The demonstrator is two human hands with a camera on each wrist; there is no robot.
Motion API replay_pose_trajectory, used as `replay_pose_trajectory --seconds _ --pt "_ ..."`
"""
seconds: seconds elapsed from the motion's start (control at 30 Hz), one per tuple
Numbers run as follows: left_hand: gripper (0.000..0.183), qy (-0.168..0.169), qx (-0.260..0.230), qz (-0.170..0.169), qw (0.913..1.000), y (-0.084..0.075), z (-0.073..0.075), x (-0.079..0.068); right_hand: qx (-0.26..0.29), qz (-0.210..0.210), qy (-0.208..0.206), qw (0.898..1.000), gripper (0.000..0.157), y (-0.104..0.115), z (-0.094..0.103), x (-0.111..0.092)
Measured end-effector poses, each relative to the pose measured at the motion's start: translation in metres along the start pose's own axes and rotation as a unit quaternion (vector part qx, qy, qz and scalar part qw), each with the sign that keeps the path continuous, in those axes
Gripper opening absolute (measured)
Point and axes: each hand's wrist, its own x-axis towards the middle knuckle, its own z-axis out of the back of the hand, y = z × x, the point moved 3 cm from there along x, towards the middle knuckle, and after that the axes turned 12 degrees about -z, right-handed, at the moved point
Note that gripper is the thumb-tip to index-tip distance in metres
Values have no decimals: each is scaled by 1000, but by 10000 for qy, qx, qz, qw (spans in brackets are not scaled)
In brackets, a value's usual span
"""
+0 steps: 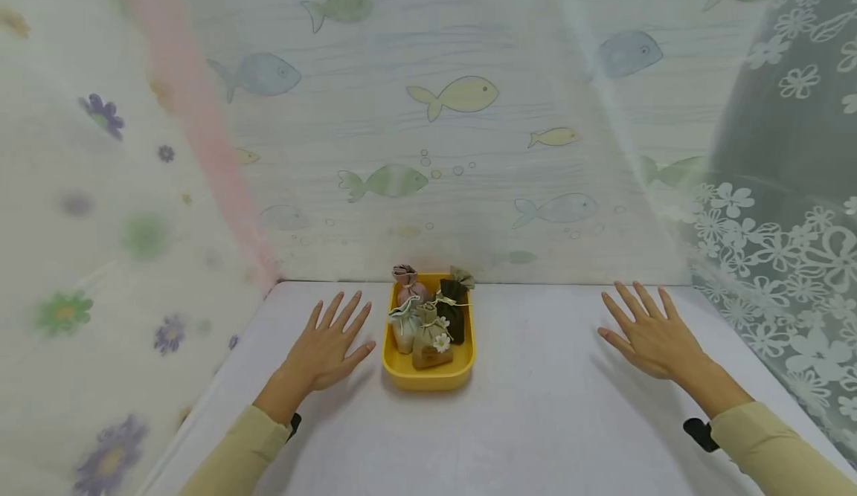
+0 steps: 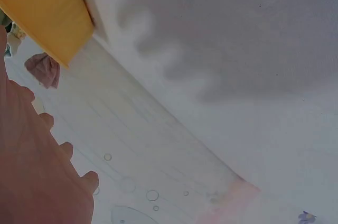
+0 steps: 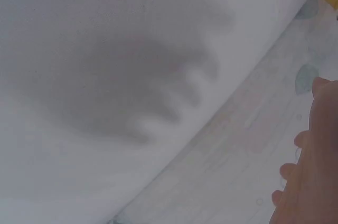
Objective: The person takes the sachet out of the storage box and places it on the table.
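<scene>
A yellow tray (image 1: 428, 383) stands on the white table near its back edge, with several small tied cloth pouches in it. At its back left is a pink pouch (image 1: 413, 292); in front of that leans a pale mint pouch (image 1: 405, 331). A tan pouch (image 1: 428, 351) with a white flower lies at the front, and a dark pouch (image 1: 455, 319) with an olive top is on the right. My left hand (image 1: 328, 347) hovers left of the tray, fingers spread, holding nothing. Far to the right, my right hand (image 1: 652, 340) also hovers with spread fingers and holds nothing.
Behind the table hangs a sheer curtain (image 1: 469, 243) printed with fish. A flowered curtain (image 1: 120, 273) drapes along the left side, and a white lace one (image 1: 790, 258) along the right. Both hands cast shadows on the white tabletop (image 1: 522, 422).
</scene>
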Motion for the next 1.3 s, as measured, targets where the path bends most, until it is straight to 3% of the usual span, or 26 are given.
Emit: replay_pose_trajectory --seconds 0.27,0.47,0.73,1.3 --pt "76 54 -403 53 9992 -2 1 0 252 96 -101 9996 73 10 -2 2" --pt "80 51 -594 -59 9982 -12 0 -2 385 218 -84 9990 74 24 3 2" --pt "81 57 -782 -191 9967 -22 2 -5 710 689 -497 9938 70 54 11 5" --pt "83 228 -1015 -236 9943 -39 -2 -7 1402 1002 -364 9844 67 88 12 9"
